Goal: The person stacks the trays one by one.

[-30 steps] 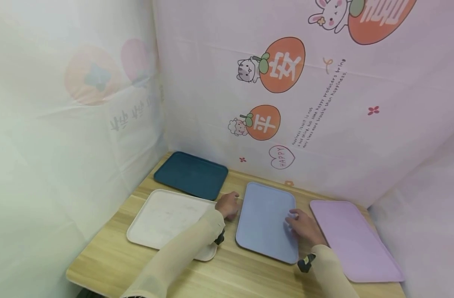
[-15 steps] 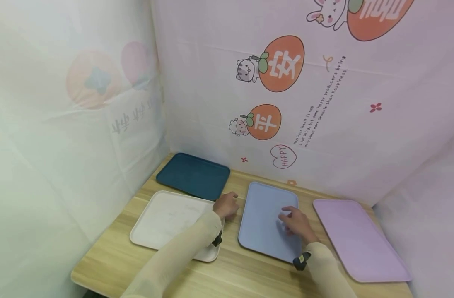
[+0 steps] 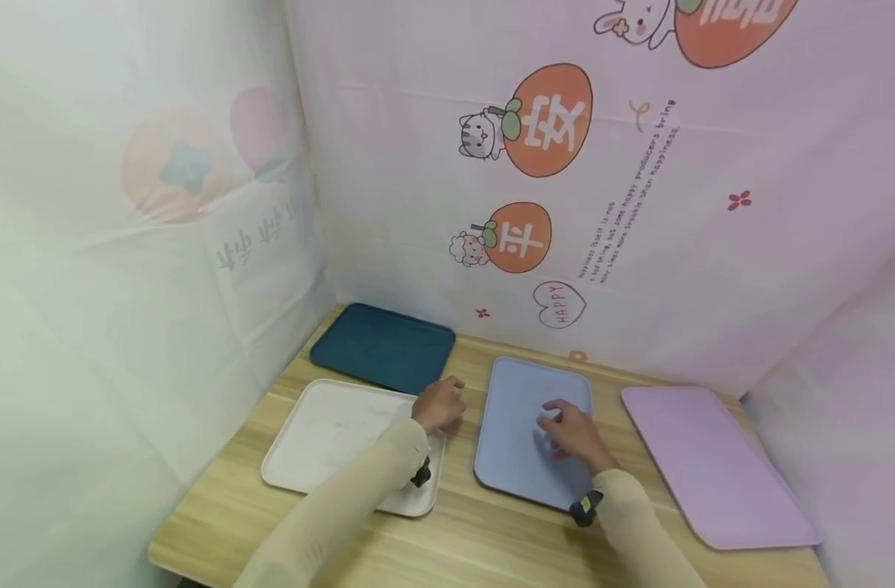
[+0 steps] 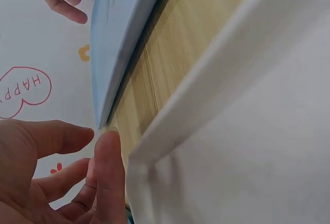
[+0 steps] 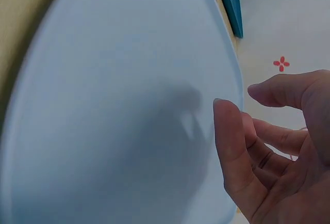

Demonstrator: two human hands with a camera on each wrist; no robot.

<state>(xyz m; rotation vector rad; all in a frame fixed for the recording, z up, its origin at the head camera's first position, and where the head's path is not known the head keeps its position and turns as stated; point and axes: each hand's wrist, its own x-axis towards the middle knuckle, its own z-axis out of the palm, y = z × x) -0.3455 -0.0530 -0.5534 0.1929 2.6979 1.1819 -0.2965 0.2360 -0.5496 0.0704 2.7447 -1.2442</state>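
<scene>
Four trays lie flat on the desk (image 3: 484, 535). The blue tray (image 3: 521, 457) sits near the middle, the white tray (image 3: 322, 433) at about 9 o'clock from it, the teal tray (image 3: 381, 347) at about 10 o'clock by the back wall, and the lilac tray (image 3: 712, 461) at 3 o'clock, apart from the blue one.

The right hand (image 3: 571, 433) hovers over the blue tray's middle — its fingers loosely bent, holding nothing. In the right wrist view the fingers (image 5: 232, 146) hang just above the tray's pale surface and cast a soft shadow on it; whether a fingertip touches the tray I cannot tell.

The left hand (image 3: 438, 404) is at the far right corner of the white tray, in the strip of bare desk between the white and blue trays, with the teal tray's near corner just at 12 o'clock of it. Its fingers curl loosely. In the left wrist view the fingers (image 4: 111, 167) lie right beside the white tray's rim — touching or a hair apart, I cannot tell — and grip nothing. The blue tray's edge shows just beyond them.

Behind the desk hangs a pale curtain (image 3: 638, 245) printed with orange fruits and small cartoon animals.
</scene>
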